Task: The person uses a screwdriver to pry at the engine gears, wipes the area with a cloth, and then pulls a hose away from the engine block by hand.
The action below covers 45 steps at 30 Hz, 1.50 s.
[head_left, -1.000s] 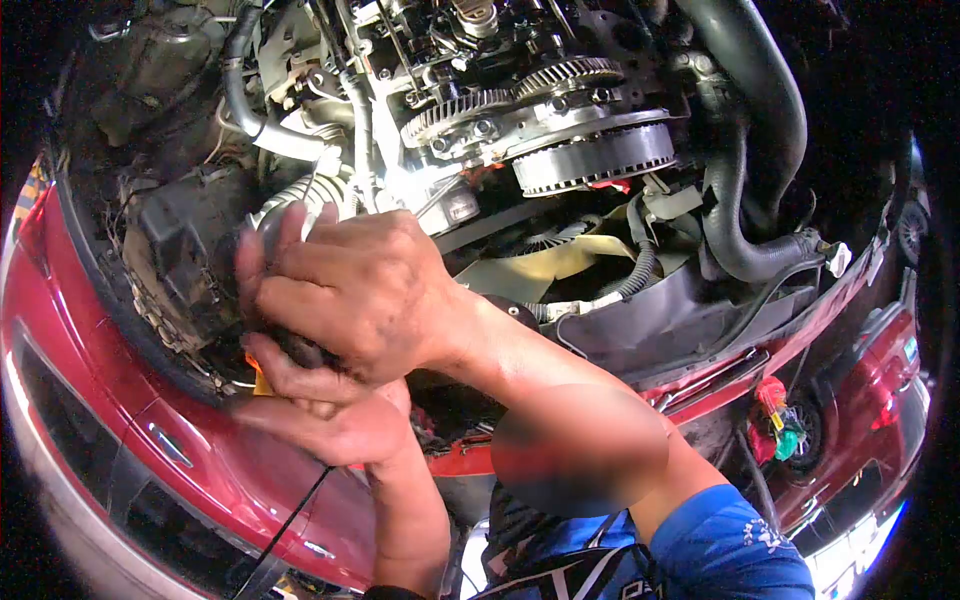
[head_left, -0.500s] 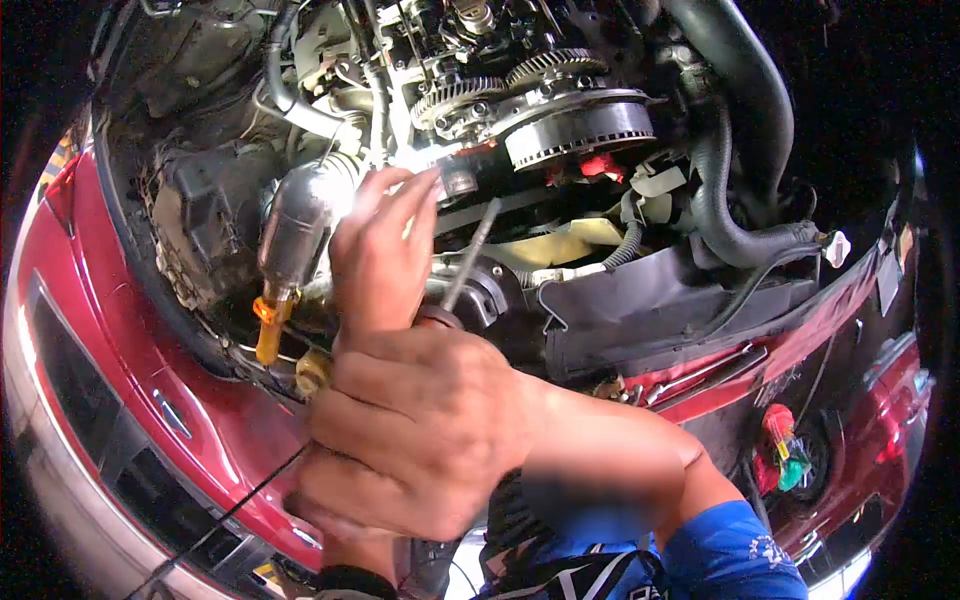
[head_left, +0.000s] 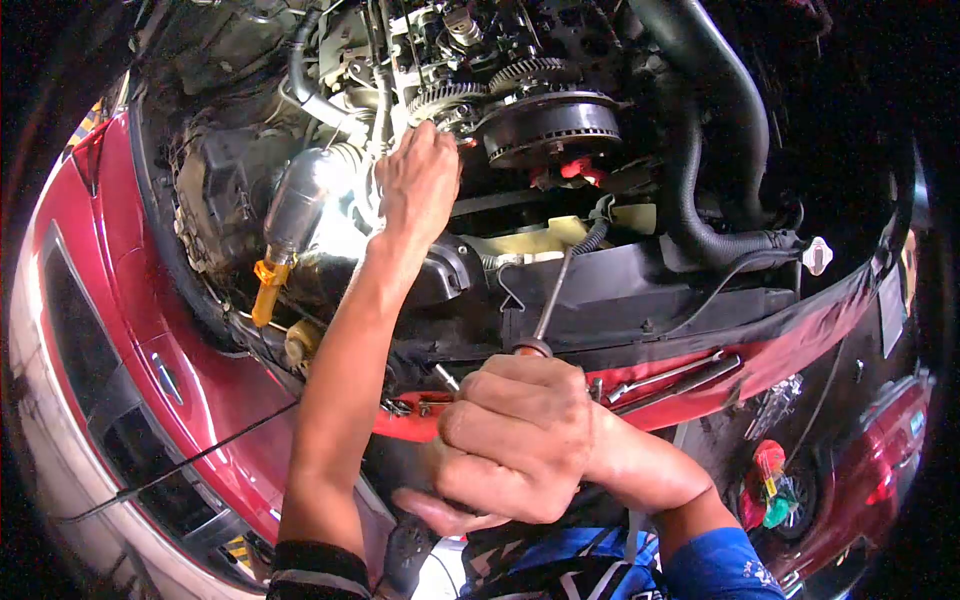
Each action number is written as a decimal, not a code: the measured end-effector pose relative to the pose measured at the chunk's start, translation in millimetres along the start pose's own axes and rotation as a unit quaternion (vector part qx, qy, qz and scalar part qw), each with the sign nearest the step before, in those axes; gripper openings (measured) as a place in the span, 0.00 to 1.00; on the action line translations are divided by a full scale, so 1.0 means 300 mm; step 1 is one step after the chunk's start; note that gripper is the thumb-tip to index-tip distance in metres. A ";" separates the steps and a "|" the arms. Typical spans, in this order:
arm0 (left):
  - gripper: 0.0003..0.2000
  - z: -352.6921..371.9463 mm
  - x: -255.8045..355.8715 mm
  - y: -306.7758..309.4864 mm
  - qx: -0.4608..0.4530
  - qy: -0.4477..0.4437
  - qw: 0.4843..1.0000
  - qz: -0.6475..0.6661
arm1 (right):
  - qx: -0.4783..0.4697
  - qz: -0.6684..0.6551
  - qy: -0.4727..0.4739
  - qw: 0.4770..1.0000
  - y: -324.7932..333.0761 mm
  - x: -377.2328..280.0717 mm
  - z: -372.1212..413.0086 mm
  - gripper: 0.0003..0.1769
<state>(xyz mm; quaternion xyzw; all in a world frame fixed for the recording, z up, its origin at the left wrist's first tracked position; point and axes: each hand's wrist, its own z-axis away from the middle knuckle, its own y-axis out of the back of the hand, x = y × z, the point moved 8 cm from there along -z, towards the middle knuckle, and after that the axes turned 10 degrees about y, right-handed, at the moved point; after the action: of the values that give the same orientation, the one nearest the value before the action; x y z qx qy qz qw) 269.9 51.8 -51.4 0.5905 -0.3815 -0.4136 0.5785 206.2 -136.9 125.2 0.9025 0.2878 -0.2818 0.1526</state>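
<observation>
My right hand (head_left: 515,435) is closed in a fist around the handle of a screwdriver (head_left: 554,300), in the lower middle of the view. Its long metal shaft points up and away, over the front of the engine bay. My left hand (head_left: 420,180) reaches in at the engine, just in front of the toothed gears (head_left: 445,97). Its fingers are curled, with the tips hidden against the engine, so whatever they may hold cannot be made out. To the right of that hand is a dark round pulley (head_left: 553,130) with a notched rim.
A lit work lamp (head_left: 300,200) with an orange hook and yellow handle stands left of my left hand. Thick black hoses (head_left: 690,130) run down the right side. Wrenches (head_left: 670,380) lie along the red front edge. A red car (head_left: 170,400) is at the left.
My right hand has moved right and down with the screwdriver, away from my left hand. My left hand has shifted up toward the gears, and its forearm now shows. The view has shifted slightly.
</observation>
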 end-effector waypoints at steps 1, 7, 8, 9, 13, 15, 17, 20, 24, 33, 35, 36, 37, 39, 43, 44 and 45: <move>0.10 0.003 -0.001 0.000 -0.014 0.010 1.000 0.024 | -0.005 -0.004 -0.008 1.000 0.016 0.000 0.009 0.16; 0.13 0.024 -0.038 -0.023 -0.066 0.088 0.980 0.166 | -0.050 -0.029 -0.053 0.997 0.081 0.014 0.030 0.15; 0.13 0.024 -0.042 -0.030 -0.054 0.090 0.976 0.192 | -0.059 -0.029 -0.056 0.996 0.086 0.017 0.032 0.15; 0.13 0.022 -0.039 -0.039 -0.058 0.087 0.975 0.194 | -0.060 -0.031 -0.059 0.996 0.090 0.020 0.035 0.15; 0.13 0.022 -0.028 -0.057 -0.100 0.086 0.968 0.212 | -0.065 -0.038 -0.065 0.995 0.088 0.027 0.043 0.15; 0.13 0.020 -0.019 -0.043 -0.154 0.108 0.953 0.237 | -0.069 -0.043 -0.067 0.994 0.083 0.032 0.041 0.15; 0.13 0.039 -0.002 -0.020 -0.227 0.146 0.923 0.273 | -0.074 -0.046 -0.074 0.993 0.082 0.035 0.043 0.15; 0.11 0.100 -0.052 0.060 -0.131 0.154 0.927 0.316 | -0.076 -0.021 -0.049 0.996 0.100 0.038 0.037 0.20; 0.07 0.343 -0.232 0.275 -0.015 0.272 0.904 0.329 | -0.084 -0.084 -0.103 0.988 0.176 0.067 0.042 0.19; 0.13 1.436 -0.617 0.220 0.311 0.694 0.597 0.256 | 0.101 -0.061 -0.166 0.979 0.161 0.111 -0.001 0.18; 0.12 1.681 -0.618 0.085 0.341 0.735 0.515 0.281 | 0.057 -0.077 -0.162 0.982 0.111 0.125 -0.017 0.19; 0.12 1.795 -0.608 0.015 0.353 0.753 0.473 0.291 | 0.035 -0.085 -0.160 0.983 0.086 0.132 -0.025 0.19; 0.12 1.865 -0.592 -0.027 0.340 0.768 0.456 0.294 | 0.032 -0.081 -0.160 0.983 0.060 0.134 -0.026 0.20; 0.12 1.994 -0.556 -0.118 0.313 0.796 0.422 0.301 | -0.067 -0.084 -0.129 0.986 0.018 0.151 -0.038 0.23; 0.13 2.096 -0.507 -0.221 0.249 0.834 0.381 0.311 | -0.065 -0.095 -0.111 0.987 -0.063 0.164 -0.023 0.24; 0.15 2.126 -0.507 -0.258 0.236 0.832 0.386 0.320 | -0.066 -0.096 -0.109 0.987 -0.076 0.165 -0.024 0.24; 0.17 2.189 -0.521 -0.316 0.223 0.830 0.392 0.329 | -0.066 -0.098 -0.107 0.987 -0.087 0.164 -0.025 0.24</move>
<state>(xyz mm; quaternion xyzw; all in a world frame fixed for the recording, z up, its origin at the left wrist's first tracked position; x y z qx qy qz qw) -400.8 -40.8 -131.0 0.5783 0.0443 0.6029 0.5478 226.9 -91.8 98.7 0.8225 0.3745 -0.3711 0.2135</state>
